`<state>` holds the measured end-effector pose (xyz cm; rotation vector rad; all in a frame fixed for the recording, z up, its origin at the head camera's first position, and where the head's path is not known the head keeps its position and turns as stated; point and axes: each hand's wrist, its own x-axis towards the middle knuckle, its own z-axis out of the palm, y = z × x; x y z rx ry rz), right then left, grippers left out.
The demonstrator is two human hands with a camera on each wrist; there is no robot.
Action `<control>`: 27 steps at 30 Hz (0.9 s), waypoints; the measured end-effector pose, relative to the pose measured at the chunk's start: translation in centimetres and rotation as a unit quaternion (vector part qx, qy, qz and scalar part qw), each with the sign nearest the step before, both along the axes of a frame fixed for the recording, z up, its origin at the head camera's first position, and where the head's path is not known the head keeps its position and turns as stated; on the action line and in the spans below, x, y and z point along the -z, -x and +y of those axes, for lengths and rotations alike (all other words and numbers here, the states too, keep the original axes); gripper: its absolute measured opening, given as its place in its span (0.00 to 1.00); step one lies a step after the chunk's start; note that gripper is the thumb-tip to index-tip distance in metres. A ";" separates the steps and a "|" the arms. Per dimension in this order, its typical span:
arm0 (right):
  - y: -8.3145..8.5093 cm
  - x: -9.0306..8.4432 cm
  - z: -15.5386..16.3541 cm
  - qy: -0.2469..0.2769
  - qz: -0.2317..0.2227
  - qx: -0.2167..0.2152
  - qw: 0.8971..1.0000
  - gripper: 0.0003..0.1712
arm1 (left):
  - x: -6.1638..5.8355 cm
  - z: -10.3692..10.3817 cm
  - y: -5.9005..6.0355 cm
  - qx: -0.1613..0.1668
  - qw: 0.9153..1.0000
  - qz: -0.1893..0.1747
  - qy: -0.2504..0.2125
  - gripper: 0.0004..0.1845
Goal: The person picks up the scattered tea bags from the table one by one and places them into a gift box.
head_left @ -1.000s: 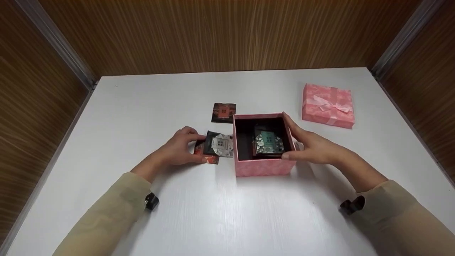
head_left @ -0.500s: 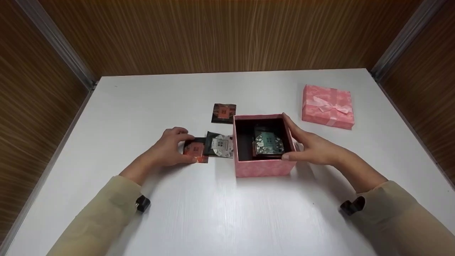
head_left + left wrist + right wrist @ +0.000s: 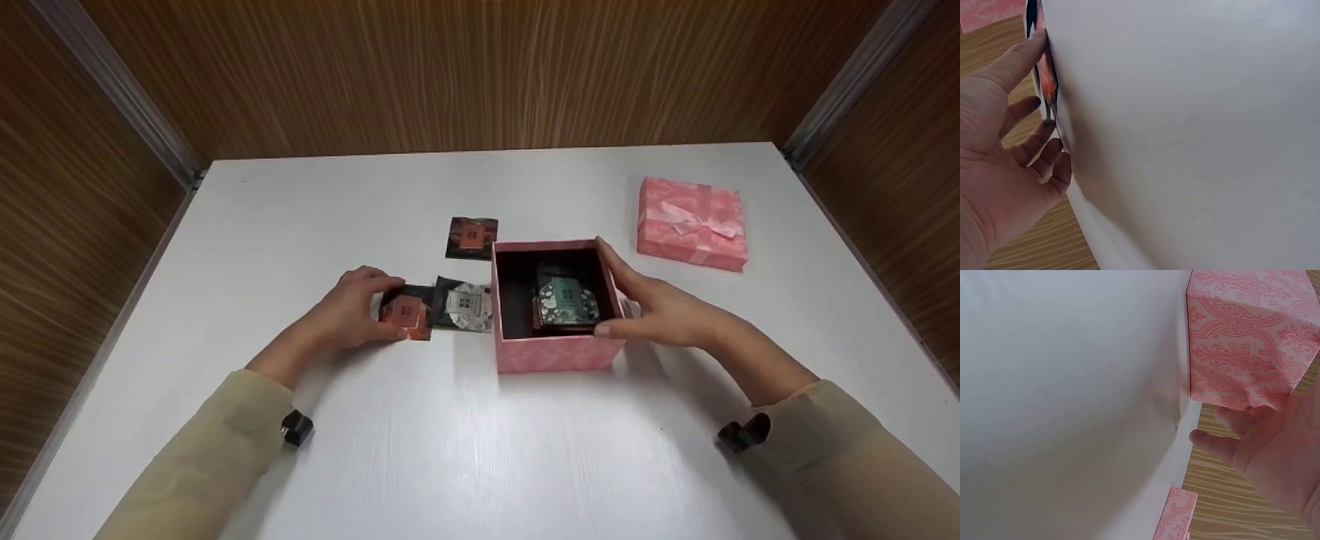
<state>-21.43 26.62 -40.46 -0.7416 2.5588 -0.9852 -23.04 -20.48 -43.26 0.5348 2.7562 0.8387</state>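
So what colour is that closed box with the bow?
Pink, with a paler pink ribbon bow; the head view shows it best.

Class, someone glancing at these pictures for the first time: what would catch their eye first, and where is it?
The open pink patterned cardboard box at table centre, steadied by the right hand, with a teal sachet inside. Left of it, the left hand pinches an orange-and-black sachet. Far right lies the pink ribboned lid.
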 end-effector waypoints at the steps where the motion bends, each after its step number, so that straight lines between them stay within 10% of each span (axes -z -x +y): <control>1: 0.0 0.0 0.0 -0.001 0.000 0.000 1.000 0.69 | 0.0 0.0 0.0 -0.004 1.000 -0.003 -0.004 0.44; 27: 0.0 0.1 0.1 0.006 0.001 0.000 1.000 0.69 | -0.1 -0.2 0.1 -0.074 0.995 0.010 -0.060 0.37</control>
